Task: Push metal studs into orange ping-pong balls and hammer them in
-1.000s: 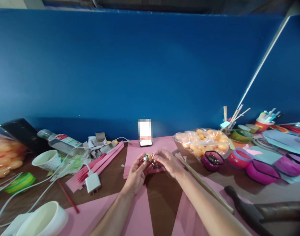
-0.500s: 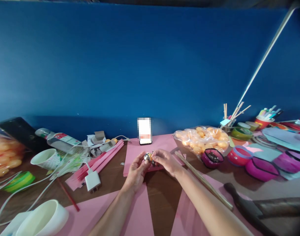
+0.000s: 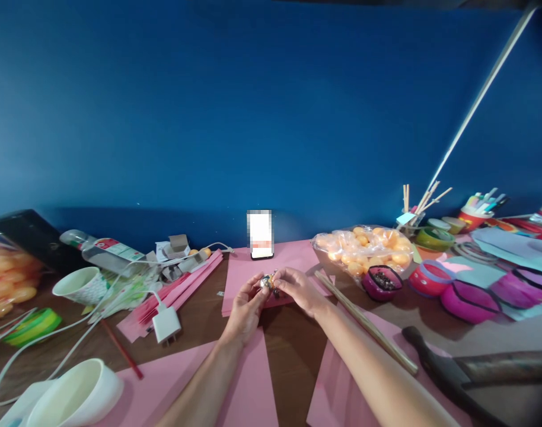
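My left hand (image 3: 246,308) is closed around a small orange ball (image 3: 266,281) dotted with shiny silver and dark pieces, held above the pink paper (image 3: 293,252) in the middle of the table. From the other side my right hand (image 3: 301,292) has its thumb and fingertips pinched at the ball, and whether a separate small piece is between them is too small to see. Right of the hands is a purple bowl (image 3: 372,289) with small dark bits inside. Behind it lies a clear bag of orange balls (image 3: 362,246).
A phone (image 3: 261,234) stands against the blue wall. Wooden sticks (image 3: 369,323) and a hammer (image 3: 440,370) lie at the right, near several coloured bowls. At the left are a white charger (image 3: 166,323), cables, a plastic bottle (image 3: 113,255), cups and a red pencil (image 3: 122,350).
The view has shifted slightly, and the ball appears turned a little in my fingers. Both hands keep nearly the same place and hold.
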### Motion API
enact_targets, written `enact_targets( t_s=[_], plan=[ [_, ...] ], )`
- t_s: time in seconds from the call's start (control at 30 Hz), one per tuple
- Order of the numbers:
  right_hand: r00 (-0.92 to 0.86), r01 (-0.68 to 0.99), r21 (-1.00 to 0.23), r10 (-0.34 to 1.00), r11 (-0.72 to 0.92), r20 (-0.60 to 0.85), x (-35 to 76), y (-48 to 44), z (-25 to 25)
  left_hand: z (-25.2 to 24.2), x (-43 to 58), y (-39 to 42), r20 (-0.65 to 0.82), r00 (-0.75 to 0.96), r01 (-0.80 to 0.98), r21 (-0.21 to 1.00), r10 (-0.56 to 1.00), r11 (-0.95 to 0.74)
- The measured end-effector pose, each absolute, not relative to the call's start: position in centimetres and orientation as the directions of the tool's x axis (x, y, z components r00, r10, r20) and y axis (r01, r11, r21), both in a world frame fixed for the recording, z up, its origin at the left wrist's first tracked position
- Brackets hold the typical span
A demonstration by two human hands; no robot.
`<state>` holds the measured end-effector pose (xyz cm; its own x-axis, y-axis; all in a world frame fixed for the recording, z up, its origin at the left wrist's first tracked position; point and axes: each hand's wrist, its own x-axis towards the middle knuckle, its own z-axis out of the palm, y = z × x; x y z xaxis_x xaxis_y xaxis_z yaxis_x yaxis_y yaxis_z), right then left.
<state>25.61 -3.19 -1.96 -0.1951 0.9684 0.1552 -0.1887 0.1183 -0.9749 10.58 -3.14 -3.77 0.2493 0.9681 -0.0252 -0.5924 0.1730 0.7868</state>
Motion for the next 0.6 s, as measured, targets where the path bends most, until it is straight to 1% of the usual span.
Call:
enact_targets(
  t_s=[0.17, 0.6],
  plan=[
    [-0.206, -0.182, -0.973, 0.962, 0.142, 0.179, 25.55, -3.31, -1.75, -3.95, 10.63, -3.06, -0.037, 0.220, -0.586, 0.794, 0.975, 0.162],
    [-0.210, -0.160, -0.980, 0.967, 0.115, 0.147, 25.44, -3.35, -1.68, -4.00, 10.68, -3.08, -0.047, 0.217, -0.589, 0.790, 0.975, 0.170]
  ],
)
